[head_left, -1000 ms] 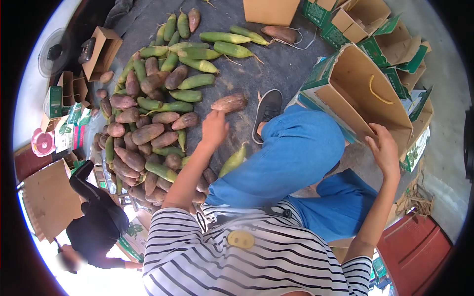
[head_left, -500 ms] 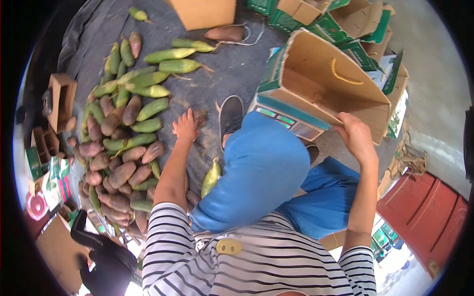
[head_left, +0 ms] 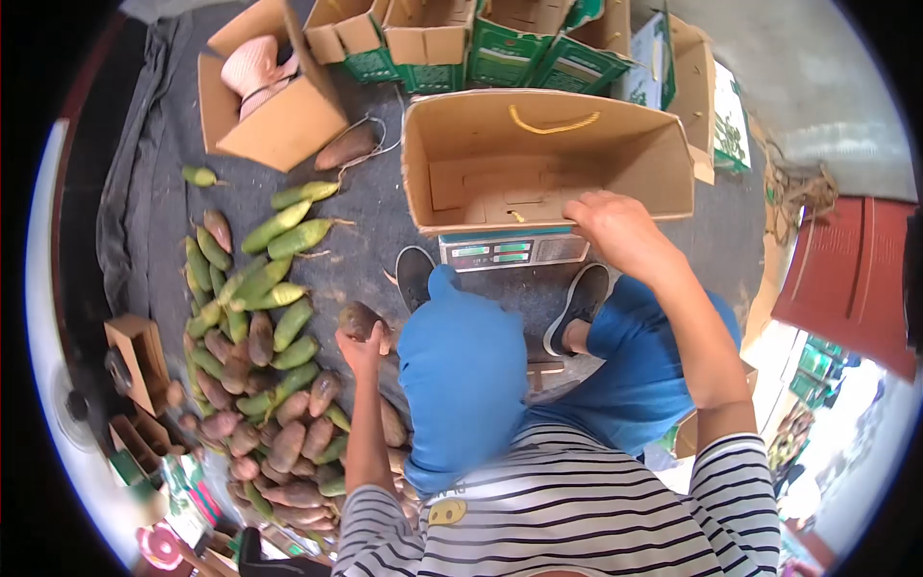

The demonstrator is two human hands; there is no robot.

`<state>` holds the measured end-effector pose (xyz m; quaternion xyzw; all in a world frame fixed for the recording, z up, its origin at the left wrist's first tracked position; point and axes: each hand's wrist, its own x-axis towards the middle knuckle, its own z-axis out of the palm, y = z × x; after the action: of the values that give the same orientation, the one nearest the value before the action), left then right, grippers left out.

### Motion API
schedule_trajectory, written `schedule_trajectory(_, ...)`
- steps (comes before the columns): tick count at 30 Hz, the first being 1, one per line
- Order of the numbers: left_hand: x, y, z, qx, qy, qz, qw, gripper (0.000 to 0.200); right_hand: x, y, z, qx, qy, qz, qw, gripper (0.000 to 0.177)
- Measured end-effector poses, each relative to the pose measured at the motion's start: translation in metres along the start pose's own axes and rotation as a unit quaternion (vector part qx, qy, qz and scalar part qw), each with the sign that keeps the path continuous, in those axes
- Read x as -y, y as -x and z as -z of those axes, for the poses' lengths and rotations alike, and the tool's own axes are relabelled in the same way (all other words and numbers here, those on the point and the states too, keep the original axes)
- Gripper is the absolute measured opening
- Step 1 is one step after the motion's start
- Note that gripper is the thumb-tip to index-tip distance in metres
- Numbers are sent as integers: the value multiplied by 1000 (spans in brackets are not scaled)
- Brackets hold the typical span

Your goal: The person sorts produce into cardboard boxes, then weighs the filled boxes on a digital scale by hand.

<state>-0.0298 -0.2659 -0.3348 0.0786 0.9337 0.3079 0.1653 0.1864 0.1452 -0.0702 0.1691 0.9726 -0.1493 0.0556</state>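
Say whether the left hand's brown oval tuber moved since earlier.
Yes. The tuber lay beside the dark shoe; the left hand now holds it nearer the person.

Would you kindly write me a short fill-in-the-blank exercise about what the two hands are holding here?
1. The left hand holds a ____ tuber.
2. The right hand grips the cardboard box, whose handle is ____.
3. The pile of produce lies on the person's ____ side.
Missing words: brown; yellow; left.
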Motion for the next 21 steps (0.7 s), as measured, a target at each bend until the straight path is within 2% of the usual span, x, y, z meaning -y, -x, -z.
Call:
schedule_trajectory(1,-22,1,10,-9,73,8,997,75,-1,0,0,4,3,-1,1000,6)
schedule_trajectory(2,-43,1,21,-25,180,-37,983,79,-2,-1,-1,10,6,1,1000,6)
schedule_trajectory(4,-149,16,68,-60,210,-123,968,81,-4,1,-1,23,7,1,1000,7)
schedule_trajectory(5,-182,18,83,-77,228,-219,945,70,-4,1,-1,28,5,1,1000,7)
schedule_trajectory(6,-204,15,91,-103,248,-278,922,65,-5,2,-1,34,4,3,999,8)
schedule_trajectory(7,-240,22,107,-19,267,-270,925,77,-5,3,-1,31,3,0,1000,8)
schedule_trajectory(8,-270,24,110,-8,281,-300,912,78,-4,4,0,29,3,-1,1000,9)
schedule_trajectory(11,-361,28,101,9,194,-455,869,78,-5,5,-6,20,20,6,1000,10)
schedule_trajectory(12,-387,27,92,-3,117,-531,839,73,-5,7,-9,17,28,9,999,11)
schedule_trajectory(14,-420,18,63,40,36,-597,800,68,-6,10,-10,-4,27,8,1000,11)
schedule_trajectory(15,-428,11,45,78,-8,-606,792,61,-6,10,-12,-12,24,15,1000,11)
schedule_trajectory(16,-435,8,31,132,-89,-594,789,62,-6,10,-13,-4,21,8,1000,11)
schedule_trajectory(19,-430,1,-5,204,-275,-573,745,53,-8,6,-9,27,11,6,1000,14)
schedule_trajectory(20,-426,-1,-9,239,-297,-548,745,55,-6,5,-5,32,3,5,999,15)
schedule_trajectory(21,-423,2,-7,256,-267,-521,769,62,-2,5,-3,29,-1,12,1000,14)
